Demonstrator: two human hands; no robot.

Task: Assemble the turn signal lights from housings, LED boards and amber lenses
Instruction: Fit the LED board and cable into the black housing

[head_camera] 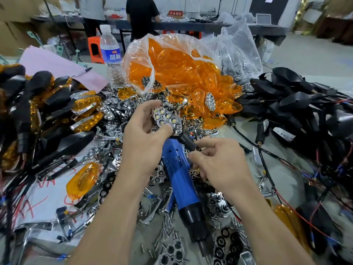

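Note:
My left hand grips a turn signal housing with a chrome LED reflector board seated in it, face up. My right hand pinches the housing's black stem. A blue electric screwdriver lies on the table beneath both hands. A clear bag of amber lenses stands behind, with loose lenses spilling out. Black housings with wires are heaped at the right. Chrome reflectors are scattered in the middle.
Finished amber-lensed lights pile up at the left. A water bottle and pink paper with a marker stand at the back left. Loose screws lie near the front edge. People stand at a far table.

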